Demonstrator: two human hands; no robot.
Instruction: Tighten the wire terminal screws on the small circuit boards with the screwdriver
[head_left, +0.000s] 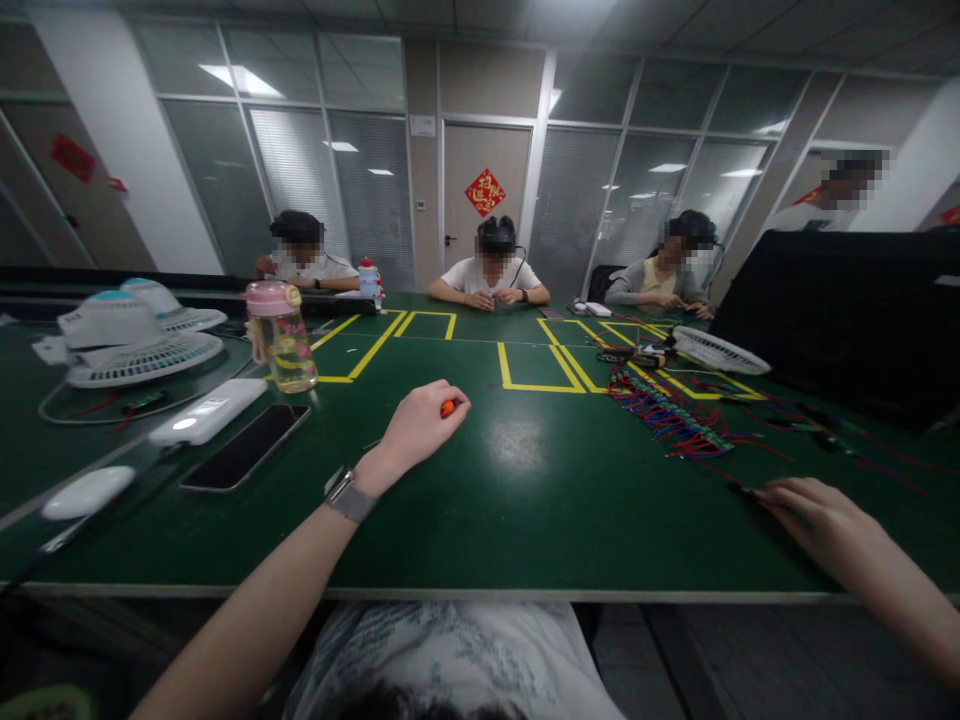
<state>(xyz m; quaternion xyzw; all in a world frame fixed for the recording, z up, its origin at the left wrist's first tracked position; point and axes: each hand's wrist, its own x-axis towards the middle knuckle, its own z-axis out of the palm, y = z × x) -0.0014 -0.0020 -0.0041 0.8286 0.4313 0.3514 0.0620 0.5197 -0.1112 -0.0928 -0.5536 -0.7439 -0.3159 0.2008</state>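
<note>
The wide green table (450, 540) bears, at the right, a long row of small green boards with red and blue wires (671, 412), grouped together; which are finished cannot be told. The right hand (821, 515), near right, has its fingertips at a small dark piece (741, 488), apart from that row; whether they pinch it is unclear. The left hand (420, 428), left of centre, curls closed around a small rounded orange object (448, 408), touching no board.

I've got open passage across the smooth green tabletop (480, 520), near middle; on the right, tangled red-and-blue wires (671, 415) block me, left, a flat black rectangular phone (246, 448).
</note>
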